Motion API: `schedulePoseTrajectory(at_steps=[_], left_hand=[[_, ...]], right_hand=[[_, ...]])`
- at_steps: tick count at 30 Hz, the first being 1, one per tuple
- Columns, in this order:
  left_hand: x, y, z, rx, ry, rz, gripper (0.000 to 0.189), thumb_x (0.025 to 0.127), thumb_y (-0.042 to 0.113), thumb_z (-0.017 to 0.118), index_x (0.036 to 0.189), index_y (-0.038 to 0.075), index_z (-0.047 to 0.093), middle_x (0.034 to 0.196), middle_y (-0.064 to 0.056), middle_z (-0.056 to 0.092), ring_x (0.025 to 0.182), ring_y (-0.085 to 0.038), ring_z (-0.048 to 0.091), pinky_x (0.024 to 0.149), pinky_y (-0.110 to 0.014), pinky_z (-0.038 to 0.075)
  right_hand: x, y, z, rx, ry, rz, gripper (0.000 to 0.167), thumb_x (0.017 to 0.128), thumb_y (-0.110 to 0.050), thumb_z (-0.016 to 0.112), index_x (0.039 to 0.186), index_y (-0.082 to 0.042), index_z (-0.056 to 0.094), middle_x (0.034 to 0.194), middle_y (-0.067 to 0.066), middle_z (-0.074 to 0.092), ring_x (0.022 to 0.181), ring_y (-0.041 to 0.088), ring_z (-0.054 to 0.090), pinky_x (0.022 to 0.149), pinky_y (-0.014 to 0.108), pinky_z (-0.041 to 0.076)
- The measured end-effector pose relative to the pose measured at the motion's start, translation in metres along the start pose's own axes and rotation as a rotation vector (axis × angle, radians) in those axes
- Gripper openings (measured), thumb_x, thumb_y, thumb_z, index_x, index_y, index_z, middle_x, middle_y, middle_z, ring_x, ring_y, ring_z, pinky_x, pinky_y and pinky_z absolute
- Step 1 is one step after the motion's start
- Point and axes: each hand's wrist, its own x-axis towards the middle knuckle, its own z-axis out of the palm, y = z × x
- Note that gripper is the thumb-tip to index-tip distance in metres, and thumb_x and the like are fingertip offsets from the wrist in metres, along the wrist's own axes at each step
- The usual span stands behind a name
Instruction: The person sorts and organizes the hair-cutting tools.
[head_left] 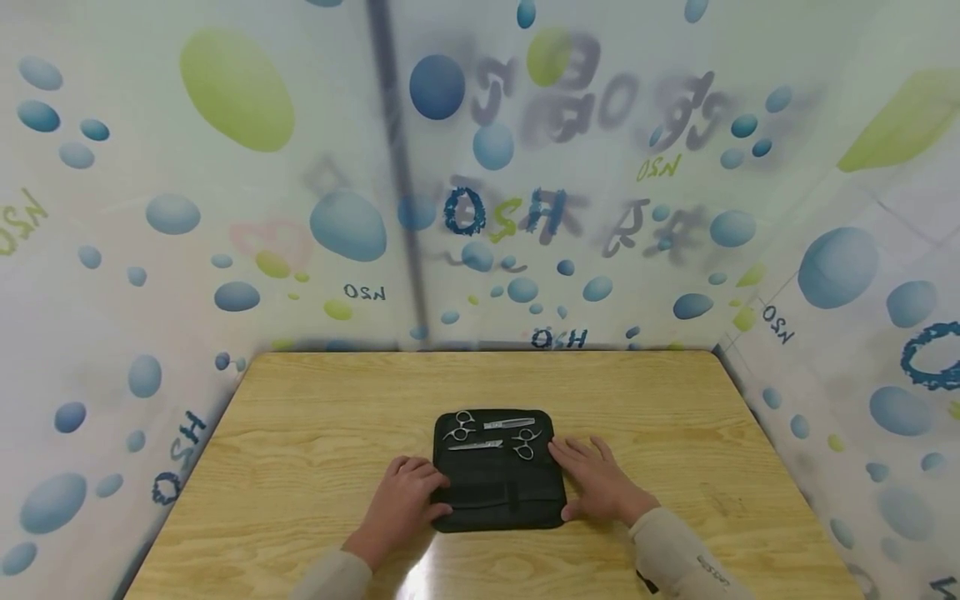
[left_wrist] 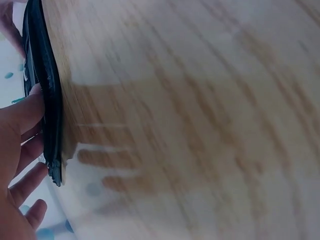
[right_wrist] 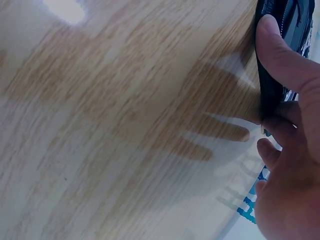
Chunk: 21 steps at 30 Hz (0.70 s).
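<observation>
A black scissors case point(head_left: 480, 467) with a zip lies flat on the wooden table, its inner side up. Two pairs of hairdressing scissors sit in its upper half, pointing opposite ways: the upper pair point(head_left: 510, 423) has its finger rings at the left, the lower pair point(head_left: 475, 446) at the right. On the case's left edge rests my left hand point(head_left: 405, 500), thumb over the lower corner and fingertips along the side. My right hand point(head_left: 598, 479) touches the right edge, fingers spread; in the right wrist view its thumb point(right_wrist: 272, 27) lies on the zipped rim.
The wooden table point(head_left: 337, 400) carries the case near its middle. Pale curtain-like walls point(head_left: 285, 183) printed with blue and green drops stand behind the table and along both sides. Light reflects off the table between my forearms.
</observation>
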Motion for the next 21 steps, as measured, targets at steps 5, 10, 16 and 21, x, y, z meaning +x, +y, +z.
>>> schedulePoseTrajectory(at_steps=[5,10,16,21], left_hand=[[-0.002,0.002,-0.001,-0.008,-0.029,-0.026,0.023,0.076,0.039,0.080,0.094,0.024,0.076,0.097,0.008,0.073,0.102,-0.017,0.061,0.095,-0.047,0.045],[-0.004,0.001,-0.001,-0.021,-0.037,-0.025,0.020,0.077,0.033,0.081,0.096,0.025,0.078,0.096,0.009,0.071,0.103,-0.017,0.060,0.095,-0.047,0.045],[-0.008,-0.004,0.000,-0.048,-0.005,0.004,0.021,0.077,0.030,0.080,0.098,0.027,0.078,0.093,0.011,0.070,0.099,-0.015,0.060,0.094,-0.044,0.045],[-0.009,-0.009,0.001,-0.067,0.054,0.040,0.017,0.075,0.023,0.081,0.092,0.027,0.079,0.088,0.013,0.071,0.094,-0.012,0.060,0.091,-0.041,0.046]], right_hand=[[0.000,0.000,0.002,-0.009,0.002,0.001,0.101,0.071,-0.041,0.083,0.152,-0.007,0.033,0.158,0.010,0.035,0.146,0.036,0.030,0.117,0.062,0.008],[0.000,0.001,0.004,-0.009,0.002,0.000,0.101,0.071,-0.040,0.083,0.152,-0.007,0.032,0.158,0.010,0.034,0.146,0.035,0.029,0.117,0.061,0.007],[0.000,0.002,0.005,0.002,0.004,-0.008,0.101,0.072,-0.041,0.083,0.153,-0.008,0.031,0.158,0.010,0.034,0.146,0.036,0.029,0.117,0.062,0.007],[0.001,0.003,0.005,-0.002,0.002,0.004,0.101,0.072,-0.042,0.082,0.153,-0.009,0.030,0.159,0.009,0.033,0.147,0.035,0.028,0.117,0.061,0.007]])
